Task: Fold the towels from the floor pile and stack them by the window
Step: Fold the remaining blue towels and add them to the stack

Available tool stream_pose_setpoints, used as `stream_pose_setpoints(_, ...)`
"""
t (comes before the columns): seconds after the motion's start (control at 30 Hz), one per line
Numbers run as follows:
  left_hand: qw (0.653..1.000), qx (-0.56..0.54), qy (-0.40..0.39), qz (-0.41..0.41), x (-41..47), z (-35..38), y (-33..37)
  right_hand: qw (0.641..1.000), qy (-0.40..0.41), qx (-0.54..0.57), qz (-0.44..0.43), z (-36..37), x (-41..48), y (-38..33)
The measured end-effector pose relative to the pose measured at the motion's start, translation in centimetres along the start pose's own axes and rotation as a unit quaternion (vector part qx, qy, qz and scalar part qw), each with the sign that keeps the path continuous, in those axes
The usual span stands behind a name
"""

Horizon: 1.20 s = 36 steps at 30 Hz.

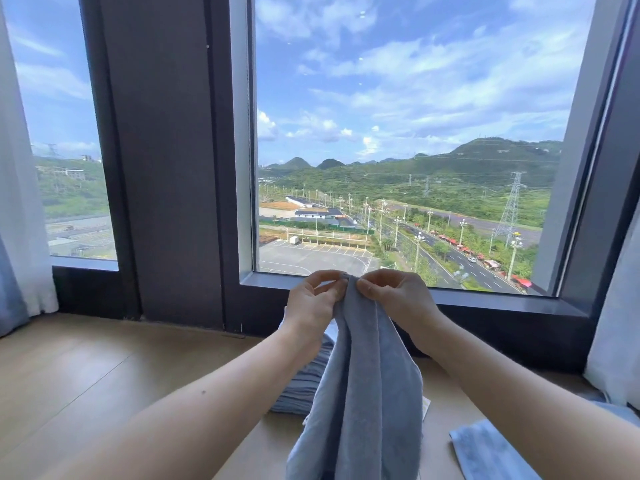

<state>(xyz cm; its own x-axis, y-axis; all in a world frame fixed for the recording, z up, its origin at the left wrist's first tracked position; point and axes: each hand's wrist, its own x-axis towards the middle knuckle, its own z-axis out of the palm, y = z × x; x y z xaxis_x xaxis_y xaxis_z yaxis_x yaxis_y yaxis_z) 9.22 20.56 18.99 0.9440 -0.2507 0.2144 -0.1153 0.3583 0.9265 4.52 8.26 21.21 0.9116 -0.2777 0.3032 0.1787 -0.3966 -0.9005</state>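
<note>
A grey-blue towel (363,393) hangs down in front of me, held up at its top edge by both hands. My left hand (313,303) pinches the top from the left and my right hand (398,299) pinches it from the right, the fingertips almost touching. Behind the hanging towel, a stack of folded grey-blue towels (304,382) lies on the wooden floor just below the window (398,168). The towel covers much of the stack.
A light blue patterned cloth (485,452) lies on the floor at the lower right. Curtains hang at the far left (20,237) and far right (616,323). A dark pillar (166,168) divides the two window panes. Bare wooden floor (86,375) spreads to the left.
</note>
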Motion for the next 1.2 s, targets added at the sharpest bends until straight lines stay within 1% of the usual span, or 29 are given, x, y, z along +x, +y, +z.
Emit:
stream_pose_setpoints(0.07,1.0,0.008,0.0,0.01,-0.1,0.2,0.0,1.0,0.005,-0.018,-0.02,0.2,-0.2,-0.2)
stream_pose_setpoints(0.17,1.0,-0.005,0.005,0.016,-0.2,0.6,-0.2,0.997,0.044,-0.056,-0.007,0.5,0.0,-0.4)
stream_pose_setpoints(0.33,0.999,-0.032,-0.004,0.004,-0.4,0.8,-0.1,0.996,0.066,-0.056,-0.007,0.5,-0.1,-0.4)
stream_pose_setpoints(0.43,1.0,-0.024,-0.02,0.003,-0.6,0.9,0.0,0.994,0.078,-0.073,-0.032,0.4,-0.1,-0.3)
stream_pose_setpoints(0.5,1.0,0.005,-0.028,0.012,-0.6,0.6,-0.1,0.992,0.081,-0.088,-0.042,0.3,0.0,-0.2)
stream_pose_setpoints(0.57,0.999,0.039,-0.018,0.02,-0.4,0.2,-0.1,0.995,0.049,-0.08,-0.046,0.0,0.2,-0.1)
stream_pose_setpoints(0.63,0.998,0.057,-0.007,0.022,-0.3,-0.3,-0.1,0.999,-0.019,-0.033,-0.037,-0.5,0.1,0.0)
stream_pose_setpoints(0.7,0.999,0.05,-0.003,0.02,-0.2,-0.4,0.0,0.997,-0.079,0.004,-0.02,-1.0,0.0,0.2)
stream_pose_setpoints(0.8,1.0,0.022,0.011,0.011,0.1,-0.5,0.2,0.99,-0.135,-0.025,-0.02,-1.6,0.0,0.6)
stream_pose_setpoints(0.97,0.999,0.018,0.026,0.007,0.5,-0.7,0.9,0.973,-0.194,-0.122,-0.027,-1.9,-0.2,1.4)
stream_pose_setpoints(1.13,0.999,0.004,0.038,0.007,0.3,-0.9,1.2,0.968,-0.222,-0.115,-0.001,-1.5,-0.6,1.4)
stream_pose_setpoints(1.2,0.999,-0.004,0.037,0.003,0.1,-0.8,1.4,0.961,-0.258,-0.103,0.017,-1.3,-0.8,1.5)
